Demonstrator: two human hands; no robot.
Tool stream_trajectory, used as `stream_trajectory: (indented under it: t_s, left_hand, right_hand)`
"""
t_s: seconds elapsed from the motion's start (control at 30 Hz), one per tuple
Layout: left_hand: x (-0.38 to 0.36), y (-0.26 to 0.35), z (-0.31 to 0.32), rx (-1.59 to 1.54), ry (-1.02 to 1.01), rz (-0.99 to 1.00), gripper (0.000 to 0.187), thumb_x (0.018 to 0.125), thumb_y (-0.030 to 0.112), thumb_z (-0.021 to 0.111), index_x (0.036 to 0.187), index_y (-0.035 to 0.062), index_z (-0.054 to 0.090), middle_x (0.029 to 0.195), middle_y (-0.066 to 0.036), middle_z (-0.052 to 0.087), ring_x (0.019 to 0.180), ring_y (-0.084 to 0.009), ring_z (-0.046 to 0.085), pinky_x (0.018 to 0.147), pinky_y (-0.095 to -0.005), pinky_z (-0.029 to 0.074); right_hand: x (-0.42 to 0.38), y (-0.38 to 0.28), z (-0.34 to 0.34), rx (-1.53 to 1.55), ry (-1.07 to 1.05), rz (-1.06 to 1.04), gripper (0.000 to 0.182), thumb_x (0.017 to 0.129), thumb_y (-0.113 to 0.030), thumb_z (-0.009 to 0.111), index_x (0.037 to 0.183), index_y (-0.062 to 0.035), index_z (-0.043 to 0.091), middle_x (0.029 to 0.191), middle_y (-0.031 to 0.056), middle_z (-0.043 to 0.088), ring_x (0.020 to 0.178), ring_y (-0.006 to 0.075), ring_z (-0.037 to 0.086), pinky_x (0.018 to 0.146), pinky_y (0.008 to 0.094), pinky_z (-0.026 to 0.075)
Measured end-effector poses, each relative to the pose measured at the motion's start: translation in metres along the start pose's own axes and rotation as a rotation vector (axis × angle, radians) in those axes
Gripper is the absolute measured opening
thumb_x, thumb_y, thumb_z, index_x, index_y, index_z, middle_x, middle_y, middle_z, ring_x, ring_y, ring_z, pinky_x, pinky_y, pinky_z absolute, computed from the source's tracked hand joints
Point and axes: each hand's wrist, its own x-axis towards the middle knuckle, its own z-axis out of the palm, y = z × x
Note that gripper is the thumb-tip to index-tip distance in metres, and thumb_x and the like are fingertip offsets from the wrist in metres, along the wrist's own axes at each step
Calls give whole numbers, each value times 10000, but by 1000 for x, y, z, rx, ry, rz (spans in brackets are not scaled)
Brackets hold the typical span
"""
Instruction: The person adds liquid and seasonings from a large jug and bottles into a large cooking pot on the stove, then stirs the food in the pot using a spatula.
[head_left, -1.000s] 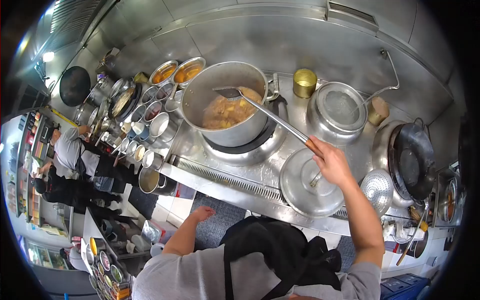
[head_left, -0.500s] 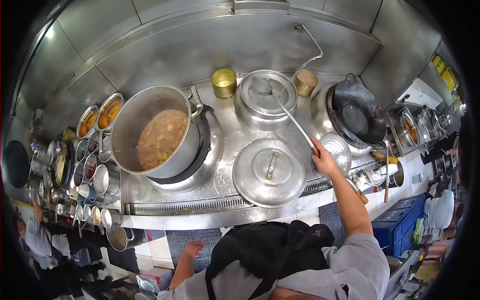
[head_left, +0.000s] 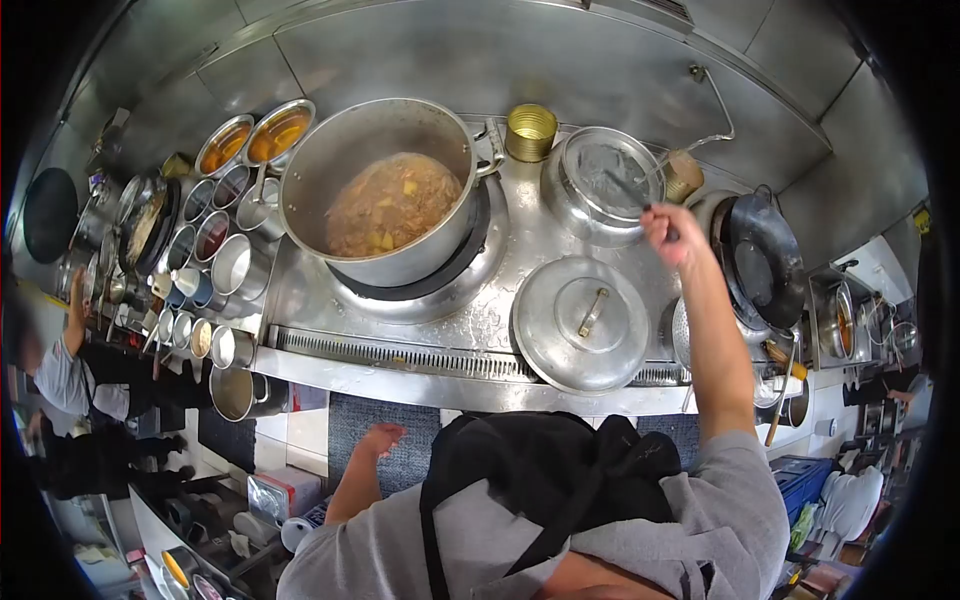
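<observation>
My right hand [head_left: 672, 235] is closed round the handle of a ladle [head_left: 628, 187], whose dark shaft slants down into a steel pot of water [head_left: 570, 205]. The ladle's bowl is hard to make out in the water. A thin bent tap pipe [head_left: 722, 105] reaches over this pot. Below my right forearm's left side lies a round metal lid [head_left: 560, 335] with a bar handle. My left hand [head_left: 382, 438] hangs beside my body over the floor mat, fingers loosely stretched, holding nothing. Left of centre, a large pot [head_left: 300, 215] of brown stew with yellowish chunks sits tilted on a burner.
A gold tin can [head_left: 531, 132] and a second can [head_left: 683, 176] stand along the back. A black wok [head_left: 762, 250] rests at the right. Several steel containers [head_left: 238, 262] and two bowls of orange liquid [head_left: 278, 135] fill the left side. A co-worker's sleeve [head_left: 62, 378] shows far left.
My right hand has moved up and forward towards the water pot, and the ladle now looks shorter and steeper. The view has shifted, so the stove things appear further right. My left hand still hangs low.
</observation>
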Motion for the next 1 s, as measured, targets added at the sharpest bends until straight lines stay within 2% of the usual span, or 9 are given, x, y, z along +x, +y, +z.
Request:
stream_trajectory:
  t_s: [0.13, 0.2, 0.37, 0.47, 0.6, 0.63, 0.7, 0.9, 1.0]
  left_hand:
    - [3, 0, -6, -39, -27, -32, 266, 887, 282, 615, 1117, 193, 715, 939, 12, 667, 786, -115, 584, 602, -307, 502]
    - [7, -9, -12, -68, -19, -4, 262, 892, 298, 627, 1118, 199, 716, 940, 7, 664, 789, -117, 583, 598, -309, 501]
    - [6, -21, -13, -101, 16, -73, 252, 898, 299, 630, 1117, 203, 710, 990, 13, 661, 824, -130, 583, 624, -310, 499]
    - [9, -45, -8, -146, -8, -117, 241, 908, 281, 616, 1119, 206, 704, 1030, 22, 657, 868, -146, 587, 675, -337, 502]
    - [11, -56, -10, -136, -93, -168, 226, 928, 241, 580, 1118, 214, 699, 1063, 34, 654, 923, -162, 590, 736, -375, 499]
    - [13, -54, -13, -123, -96, -164, 226, 928, 241, 580, 1118, 214, 699, 1063, 34, 654, 923, -162, 590, 736, -375, 499]
    - [19, -46, -18, -106, -113, -178, 224, 927, 208, 562, 1103, 210, 700, 1058, 33, 654, 908, -160, 597, 730, -366, 499]
    - [30, 3, -34, -11, -104, -112, 217, 920, 209, 570, 1094, 197, 698, 1067, 37, 658, 936, -153, 616, 705, -367, 503]
    - [52, 7, -40, 34, -211, -50, 213, 913, 214, 581, 1093, 192, 693, 1055, 44, 665, 918, -155, 632, 677, -360, 500]
  right_hand:
    - [25, -41, 38, 58, -26, -106, 120, 917, -71, 554, 942, 23, 484, 744, 75, 534, 483, 86, 479, 379, 208, 411]
    - [36, -35, 46, -363, 116, -590, 95, 902, -57, 544, 972, -26, 486, 727, 78, 520, 484, 126, 480, 370, 270, 396]
    - [52, 21, -6, -1012, 480, -739, 172, 858, -14, 479, 1025, -53, 468, 767, 130, 548, 515, 195, 541, 415, 353, 421]
    - [90, 68, -84, -1360, 622, -1237, 196, 844, 3, 473, 1031, -54, 467, 796, 145, 562, 504, 212, 551, 420, 385, 424]
    - [15, 99, -6, -840, 424, -329, 125, 834, 21, 479, 951, -21, 488, 720, 110, 480, 509, 182, 495, 405, 318, 383]
    - [19, 87, -10, -831, 435, -334, 125, 834, 21, 479, 951, -21, 488, 720, 110, 480, 509, 182, 495, 405, 318, 383]
    - [35, 42, -17, 102, 99, 80, 94, 837, 25, 484, 928, 19, 459, 724, 82, 455, 495, 138, 463, 391, 267, 350]
    - [18, -26, 15, 128, 3, -209, 128, 846, 31, 519, 893, -24, 414, 713, 68, 469, 498, 106, 448, 389, 238, 333]
    - [3, -38, 6, -519, 378, -646, 284, 823, 29, 504, 1085, -72, 462, 818, 117, 547, 564, 210, 536, 440, 340, 404]
